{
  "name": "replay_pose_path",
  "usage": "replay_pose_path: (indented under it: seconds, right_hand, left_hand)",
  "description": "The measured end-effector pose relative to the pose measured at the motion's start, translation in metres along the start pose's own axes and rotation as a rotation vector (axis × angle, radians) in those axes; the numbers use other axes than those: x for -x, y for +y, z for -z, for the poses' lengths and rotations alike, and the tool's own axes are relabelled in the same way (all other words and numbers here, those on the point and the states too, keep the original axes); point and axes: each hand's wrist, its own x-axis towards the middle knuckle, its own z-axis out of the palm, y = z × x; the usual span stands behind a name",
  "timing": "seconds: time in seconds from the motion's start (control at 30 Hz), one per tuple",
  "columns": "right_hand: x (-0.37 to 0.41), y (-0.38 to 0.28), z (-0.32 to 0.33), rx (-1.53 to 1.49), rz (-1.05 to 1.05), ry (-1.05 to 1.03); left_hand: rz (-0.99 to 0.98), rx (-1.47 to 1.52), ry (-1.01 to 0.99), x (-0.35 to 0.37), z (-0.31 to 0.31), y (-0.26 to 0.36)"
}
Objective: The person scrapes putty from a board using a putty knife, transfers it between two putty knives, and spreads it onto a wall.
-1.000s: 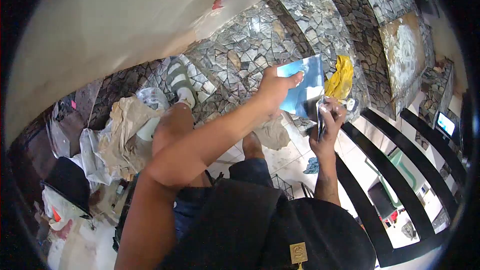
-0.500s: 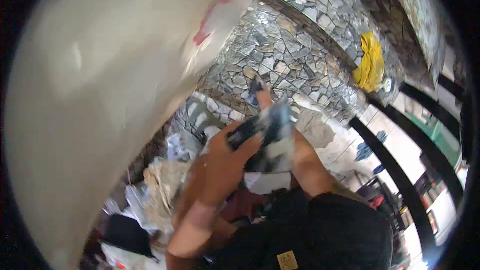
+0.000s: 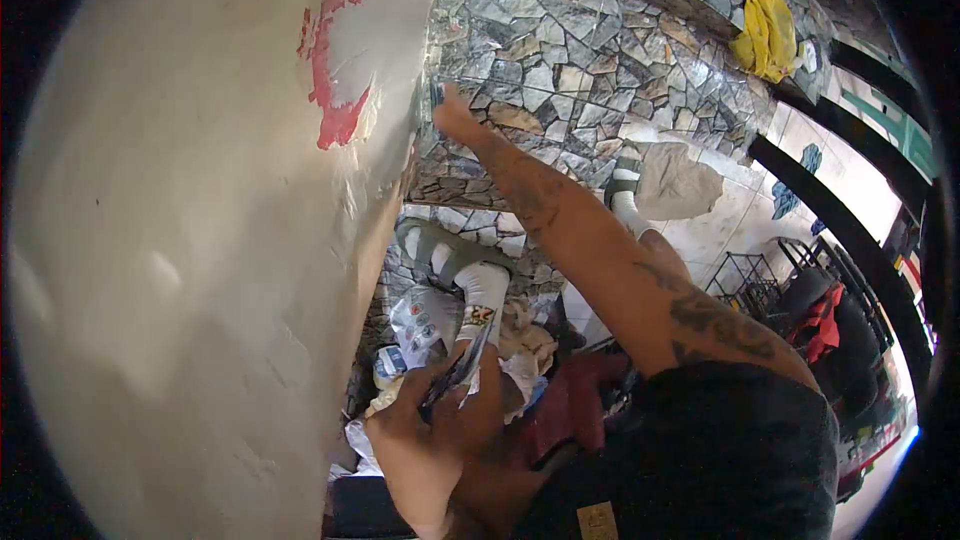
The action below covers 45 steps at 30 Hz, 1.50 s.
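Note:
My right arm reaches across to the stone-patterned step (image 3: 560, 60), and my right hand (image 3: 458, 118) is there close to the wall's corner. Its fingers are closed on a small dark bluish object (image 3: 437, 93) that sits against the tile edge. Low in the view, my left hand (image 3: 425, 430) grips a thin dark-and-white sheet-like item (image 3: 460, 380), seen nearly edge-on; what it is I cannot tell. Just beyond that hand is my foot in a white sock (image 3: 484, 290) and a grey-green slide sandal (image 3: 430, 245).
A pale wall (image 3: 200, 240) with peeling red paint (image 3: 340, 40) fills the left. A yellow cloth (image 3: 762, 15) lies on a step at upper right. Dark railing bars (image 3: 830, 210) curve down the right side. A beige cloth (image 3: 680, 180) and a plastic bag (image 3: 425, 320) lie below.
My right hand has moved left and up to the wall's corner. My left hand has dropped lower with the sheet-like item, which was blurred and broader before. The view has shifted.

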Motion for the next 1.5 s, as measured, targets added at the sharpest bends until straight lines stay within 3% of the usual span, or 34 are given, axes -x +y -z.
replay_pose_path:
  seconds: [0.03, 0.13, 0.23, 0.33, 0.43, 0.6, 0.67, 0.73, 0.83, 0.93, 1.03, 1.13, 1.27, 1.33, 1.5]
  right_hand:
    - [-0.002, 0.002, -0.005, -0.040, -0.014, 0.018]
    - [-0.006, 0.009, -0.017, 0.163, 0.202, 0.168]
    - [-0.007, 0.010, -0.023, 0.169, 0.222, 0.137]
    - [-0.008, 0.013, -0.028, 0.194, 0.259, 0.129]
    - [-0.005, 0.015, -0.032, 0.226, 0.300, 0.137]
    - [0.013, 0.015, -0.037, 0.254, 0.407, 0.178]
    - [0.032, 0.003, -0.033, 0.127, 0.384, 0.140]
    - [0.037, -0.006, -0.031, -0.201, 0.212, 0.050]
    - [0.054, -0.009, -0.034, -0.066, 0.426, 0.217]
    - [0.085, -0.022, -0.034, -0.122, 0.312, 0.147]
    - [0.133, -0.055, -0.023, -0.146, 0.305, 0.137]
    - [0.173, -0.081, -0.011, -0.154, 0.328, 0.108]
    - [0.217, -0.113, 0.005, -0.157, 0.443, 0.072]
    - [0.240, -0.138, 0.018, -0.165, 0.403, 0.021]
    - [0.279, -0.169, 0.034, -0.149, 0.471, -0.034]
  left_hand:
    - [0.023, -0.020, -0.006, -0.001, 0.003, 0.002]
    - [0.082, -0.099, 0.032, -0.003, 0.005, 0.010]
    - [0.208, 0.020, -0.105, -0.006, 0.010, 0.002]
    - [0.161, -0.331, 0.266, 0.007, -0.003, 0.012]
    - [0.094, -0.015, -0.055, -0.007, 0.013, 0.007]
    - [0.176, -0.012, -0.100, -0.008, 0.016, 0.011]
    - [0.201, -0.079, -0.103, -0.009, 0.020, 0.020]
    - [0.225, -0.160, -0.093, -0.008, 0.020, 0.028]
    - [-0.032, -0.093, 0.058, -0.007, 0.010, 0.009]
    - [-0.098, -0.067, 0.071, -0.008, 0.009, 0.008]
    - [-0.192, -0.047, -0.020, -0.012, 0.012, -0.005]
    - [-0.122, -0.122, -0.126, -0.005, 0.015, -0.019]
    - [0.021, -0.037, -0.290, -0.005, 0.022, 0.000]
    - [0.058, 0.026, -0.374, -0.004, 0.024, -0.005]
    - [-0.041, 0.248, -0.419, 0.015, 0.029, -0.027]
